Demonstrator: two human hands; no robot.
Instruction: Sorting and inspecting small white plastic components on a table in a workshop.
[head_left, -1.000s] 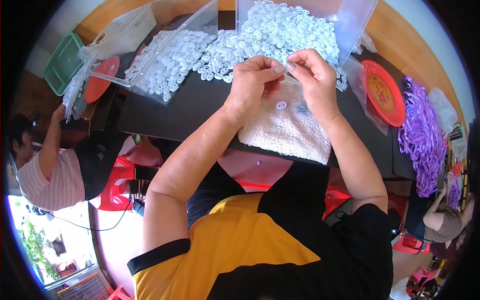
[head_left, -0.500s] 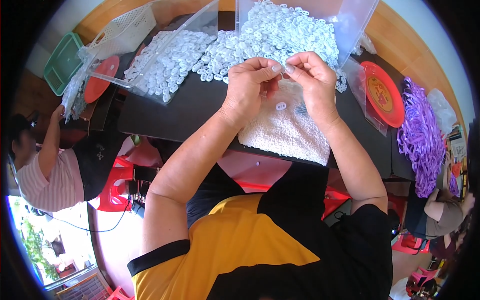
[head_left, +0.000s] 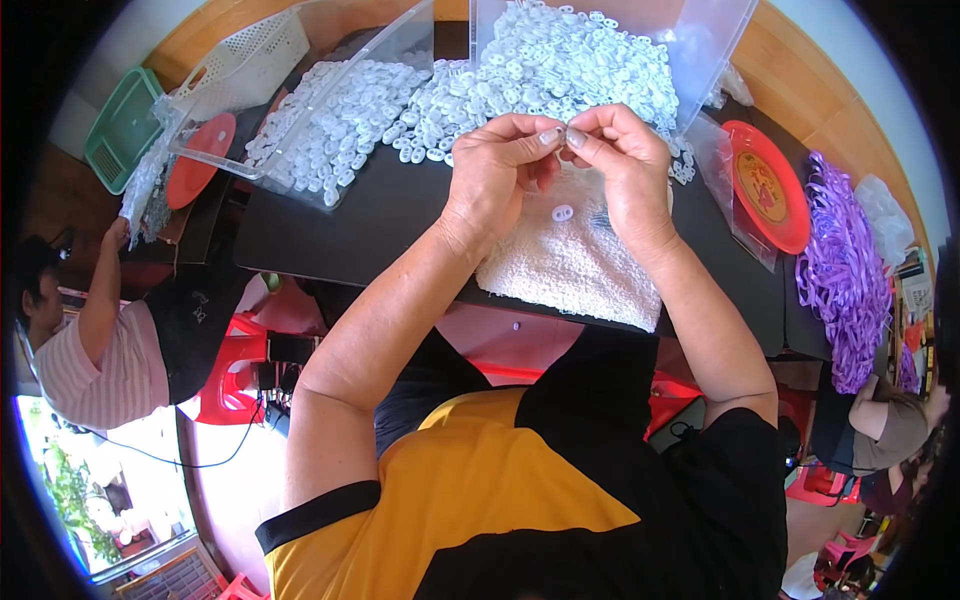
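Observation:
Fingertip to fingertip, my left hand (head_left: pixel 500 165) and my right hand (head_left: pixel 628 165) meet above a white terry cloth (head_left: pixel 570 270). Both are closed in a pinch, thumb against forefinger. Something tiny sits between the tips, too small to make out. Below them a single white oval piece with two holes (head_left: pixel 562 213) lies on the cloth. Beside it, next to my right wrist, is a small heap of thin grey-blue bits (head_left: pixel 602 217). Just beyond my hands spreads a big pile of similar white two-hole pieces (head_left: pixel 570 65).
Clear plastic bins (head_left: pixel 245 165) lie tipped on the dark table (head_left: pixel 310 235), white pieces spilling out. To the right are a red plate (head_left: pixel 768 190) and purple ribbons (head_left: pixel 845 270). At left, a co-worker (head_left: pixel 100 350) sits by a green basket (head_left: pixel 125 130) and a red stool (head_left: pixel 232 375).
My hands stay over the cloth, with fingertips shifted slightly and drawn closer together. The co-worker at left has moved their head and arm a little.

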